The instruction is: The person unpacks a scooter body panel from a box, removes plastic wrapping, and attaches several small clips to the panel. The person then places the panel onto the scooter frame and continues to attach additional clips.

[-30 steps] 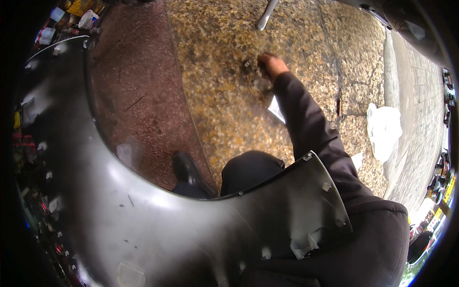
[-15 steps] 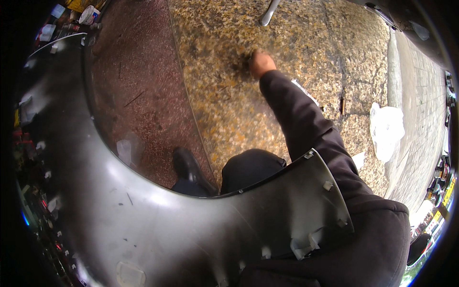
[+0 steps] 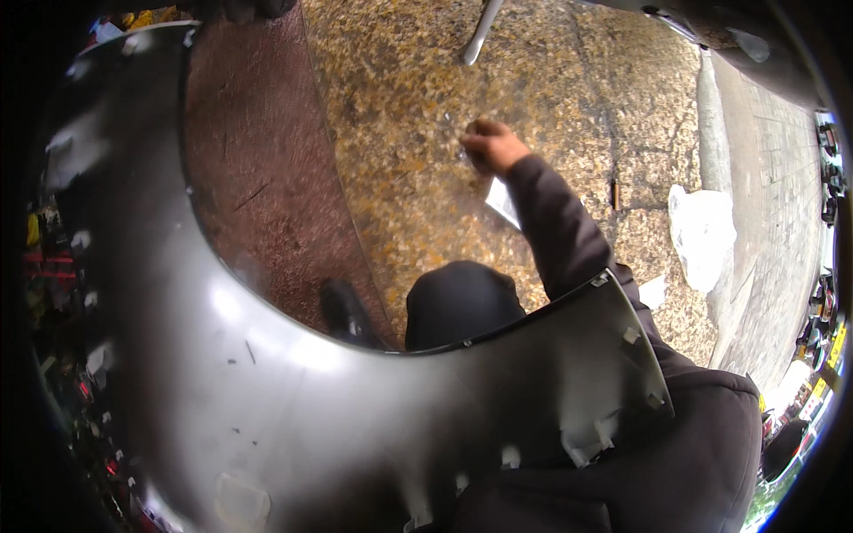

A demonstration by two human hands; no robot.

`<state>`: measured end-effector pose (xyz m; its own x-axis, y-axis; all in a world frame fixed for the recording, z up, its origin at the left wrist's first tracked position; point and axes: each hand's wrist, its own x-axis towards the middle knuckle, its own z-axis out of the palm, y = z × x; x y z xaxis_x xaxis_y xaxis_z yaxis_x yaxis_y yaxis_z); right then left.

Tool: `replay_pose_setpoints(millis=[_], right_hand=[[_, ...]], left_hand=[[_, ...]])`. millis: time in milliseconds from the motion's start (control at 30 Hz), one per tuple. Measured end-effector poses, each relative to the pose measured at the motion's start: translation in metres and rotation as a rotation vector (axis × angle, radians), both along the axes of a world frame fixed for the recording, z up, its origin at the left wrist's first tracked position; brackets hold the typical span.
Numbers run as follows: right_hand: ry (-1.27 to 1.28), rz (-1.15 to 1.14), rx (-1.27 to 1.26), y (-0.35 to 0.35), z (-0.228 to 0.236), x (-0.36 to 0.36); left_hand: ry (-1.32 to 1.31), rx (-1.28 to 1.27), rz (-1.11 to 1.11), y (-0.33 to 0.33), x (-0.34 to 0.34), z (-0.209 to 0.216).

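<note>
A large, curved, dark-grey car fender (image 3: 293, 400) spans the lower left, its wheel-arch cutout facing away from me. Bits of tape stick to its edges. Past the fender, my right arm reaches out over the speckled floor. My right hand (image 3: 496, 147) hangs there with its fingers curled together; what they hold, if anything, is too small to make out. Just below the hand lies a white slip (image 3: 503, 202), partly covered by my sleeve. My left hand is out of sight, and the fender hides much of my lap.
A grey metal stand leg (image 3: 481, 35) comes down from the top edge. At right lie a crumpled white plastic bag (image 3: 702, 235) and a white scrap (image 3: 653, 291). My knee (image 3: 464, 306) and black shoe (image 3: 348, 313) show inside the arch. Dark objects (image 3: 258, 9) sit at the top left.
My right hand has drawn back toward me and slightly right, its fingers now visible. More of the white slip shows. In the picture, the fender's far end sits further right and higher.
</note>
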<state>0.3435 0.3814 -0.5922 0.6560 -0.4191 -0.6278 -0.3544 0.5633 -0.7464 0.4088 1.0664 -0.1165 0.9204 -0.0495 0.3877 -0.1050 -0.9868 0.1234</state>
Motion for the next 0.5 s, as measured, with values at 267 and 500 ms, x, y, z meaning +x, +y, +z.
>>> replay_pose_setpoints(millis=[267, 500], right_hand=[[-0.345, -0.008, -0.035, -0.075, 0.181, -0.118], [-0.577, 0.124, -0.388, -0.109, 0.345, -0.177]], left_hand=[[0.157, -0.426, -0.113, -0.023, 0.053, -0.033], [0.169, -0.39, -0.311, -0.099, 0.07, -0.051]])
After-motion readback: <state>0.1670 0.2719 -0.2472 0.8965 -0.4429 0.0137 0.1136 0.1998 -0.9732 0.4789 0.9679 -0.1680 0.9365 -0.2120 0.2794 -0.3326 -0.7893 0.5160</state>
